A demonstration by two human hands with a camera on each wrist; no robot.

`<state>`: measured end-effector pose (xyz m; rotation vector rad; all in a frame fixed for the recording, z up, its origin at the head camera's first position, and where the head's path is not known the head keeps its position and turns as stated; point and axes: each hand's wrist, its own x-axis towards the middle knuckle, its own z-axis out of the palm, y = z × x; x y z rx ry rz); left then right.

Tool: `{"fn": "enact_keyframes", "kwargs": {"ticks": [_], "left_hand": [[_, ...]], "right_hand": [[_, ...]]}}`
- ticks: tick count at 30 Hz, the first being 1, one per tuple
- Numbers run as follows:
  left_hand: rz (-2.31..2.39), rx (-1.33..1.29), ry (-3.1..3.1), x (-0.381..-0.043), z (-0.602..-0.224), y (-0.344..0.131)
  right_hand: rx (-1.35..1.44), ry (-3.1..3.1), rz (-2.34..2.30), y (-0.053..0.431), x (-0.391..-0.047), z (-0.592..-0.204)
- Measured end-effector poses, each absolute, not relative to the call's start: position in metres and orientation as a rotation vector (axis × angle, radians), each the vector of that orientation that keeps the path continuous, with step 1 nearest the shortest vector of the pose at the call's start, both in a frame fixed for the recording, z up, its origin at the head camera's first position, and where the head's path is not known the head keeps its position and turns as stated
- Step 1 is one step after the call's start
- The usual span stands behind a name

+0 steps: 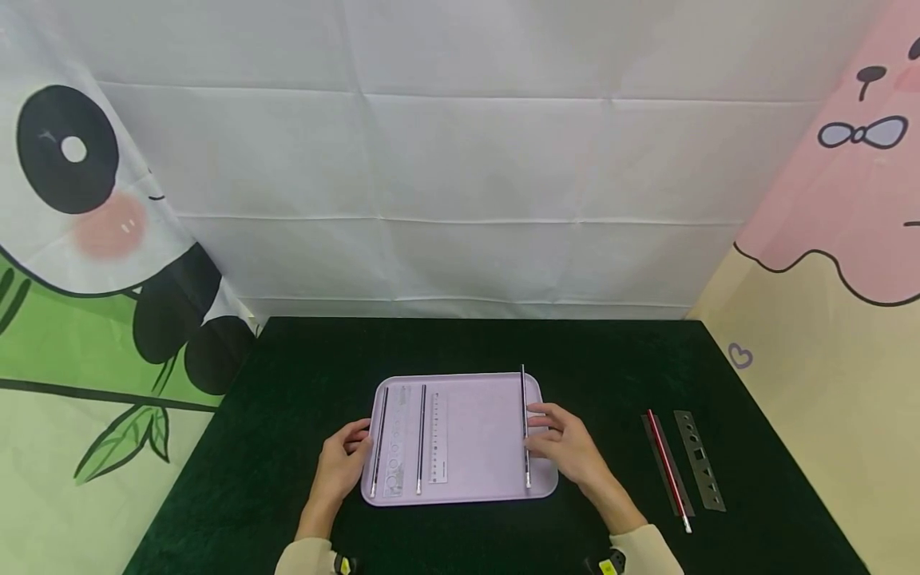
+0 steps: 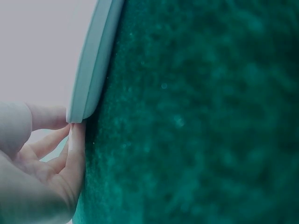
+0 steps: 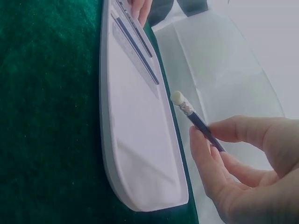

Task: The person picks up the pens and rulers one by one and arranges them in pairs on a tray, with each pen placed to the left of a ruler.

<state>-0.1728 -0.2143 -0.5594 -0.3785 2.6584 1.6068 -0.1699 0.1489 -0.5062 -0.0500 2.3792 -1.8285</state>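
Pinching a dark pencil between thumb and fingers, right hand is hovering at the right side of the lilac tray; the pencil's eraser end is pointing toward the person, and a shadow is falling on the tray floor beside it. Left hand is gripping the tray's left rim, thumb at the top, fingers meeting the outer edge. Tray is lying between both hands on dark green cloth. Just inside the left hand, a second dark pencil is lying in the tray; going on toward the right hand, a clear stencil, a third dark pencil and a see-through ruler are lying side by side. Well to the right of the right hand, a red pencil is resting on a grey strip, eraser end overhanging; just beside, a second grey strip with cutouts is lying. Beyond both hands, a white sheet is hanging; a panda print is showing off to the left hand's side.
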Motion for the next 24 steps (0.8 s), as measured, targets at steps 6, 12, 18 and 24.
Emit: {"fn": "enact_keyframes", "kwargs": {"ticks": [6, 12, 18, 24], "left_hand": [[1.603, -0.379, 2.659, -0.172, -0.559, -0.215], [1.609, -0.379, 2.656, -0.172, -0.558, -0.214], [1.610, -0.383, 2.654, -0.172, -0.558, -0.214], [1.608, -0.379, 2.655, -0.172, -0.558, -0.214]], "right_hand": [[-0.037, 2.378, -1.825, 0.143, -0.171, -0.507], [-0.044, 2.365, -1.827, 0.137, -0.172, -0.507], [-0.036, 2.347, -1.842, 0.131, -0.173, -0.510], [-0.051, 2.353, -1.827, 0.126, -0.173, -0.515]]}}
